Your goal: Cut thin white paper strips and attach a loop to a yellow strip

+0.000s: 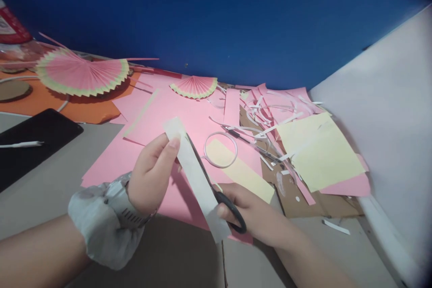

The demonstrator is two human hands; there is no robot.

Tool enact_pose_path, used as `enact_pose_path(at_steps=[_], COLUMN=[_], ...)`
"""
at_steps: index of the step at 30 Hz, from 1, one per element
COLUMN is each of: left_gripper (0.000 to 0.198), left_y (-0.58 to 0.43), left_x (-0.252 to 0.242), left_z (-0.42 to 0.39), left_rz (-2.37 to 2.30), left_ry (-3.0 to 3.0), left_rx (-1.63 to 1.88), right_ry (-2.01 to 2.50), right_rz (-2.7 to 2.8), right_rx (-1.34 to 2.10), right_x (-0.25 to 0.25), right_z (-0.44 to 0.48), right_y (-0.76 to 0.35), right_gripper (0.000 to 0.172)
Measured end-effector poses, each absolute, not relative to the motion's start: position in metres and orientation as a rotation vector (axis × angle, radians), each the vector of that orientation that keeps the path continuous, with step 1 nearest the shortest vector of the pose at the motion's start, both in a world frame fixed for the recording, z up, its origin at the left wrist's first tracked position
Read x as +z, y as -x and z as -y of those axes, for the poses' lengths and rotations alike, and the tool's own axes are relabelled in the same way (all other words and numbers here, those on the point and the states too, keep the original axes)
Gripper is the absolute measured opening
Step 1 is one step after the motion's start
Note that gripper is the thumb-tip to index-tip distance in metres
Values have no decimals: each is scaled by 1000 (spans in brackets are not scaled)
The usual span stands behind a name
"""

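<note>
My left hand (153, 168) pinches the upper end of a pale paper strip (194, 180) between thumb and fingers. A grey scrunchie and a watch band circle that wrist. With fingers in the handles, my right hand (245, 207) grips black-handled scissors (232, 209), whose blades lie along the strip's right edge and point up toward my left hand. Part of the blades and the fingers behind the paper are hidden. Below the strip lie large pink paper sheets (111, 162). Just right of the blades are a roll of thin ribbon or tape (221, 149) and a light yellow strip (248, 177).
Pleated pink fans with yellow edges, one large (84, 74) and one small (194, 86), stand near the blue wall (216, 18). A black phone or tablet (37, 144) lies left. Paper scraps, a pen (248, 140) and yellow paper (320, 153) cover brown cardboard at right, beside a white wall.
</note>
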State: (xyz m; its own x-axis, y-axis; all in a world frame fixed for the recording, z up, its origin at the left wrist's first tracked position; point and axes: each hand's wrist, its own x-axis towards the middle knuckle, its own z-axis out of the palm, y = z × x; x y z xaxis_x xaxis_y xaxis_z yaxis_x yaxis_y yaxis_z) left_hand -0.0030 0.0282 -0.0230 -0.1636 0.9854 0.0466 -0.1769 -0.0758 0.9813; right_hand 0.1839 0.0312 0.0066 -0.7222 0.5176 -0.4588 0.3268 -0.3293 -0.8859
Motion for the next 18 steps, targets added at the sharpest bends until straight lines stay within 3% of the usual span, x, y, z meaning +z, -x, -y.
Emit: enact_pose_path(at_steps=[11,18], left_gripper=[32,33], left_y=[2,2], left_x=[-15,-12], left_z=[-23,-23], left_rz=[-1169,-1144], left_ry=[-1245,-1370], left_rx=[1219,1024], right_ry=[1032,1070], right_rz=[1654,1737], right_rx=[2283,2129], right_x=[5,7], right_z=[-29,-30], right_y=[-186,-185], right_gripper=[46,48])
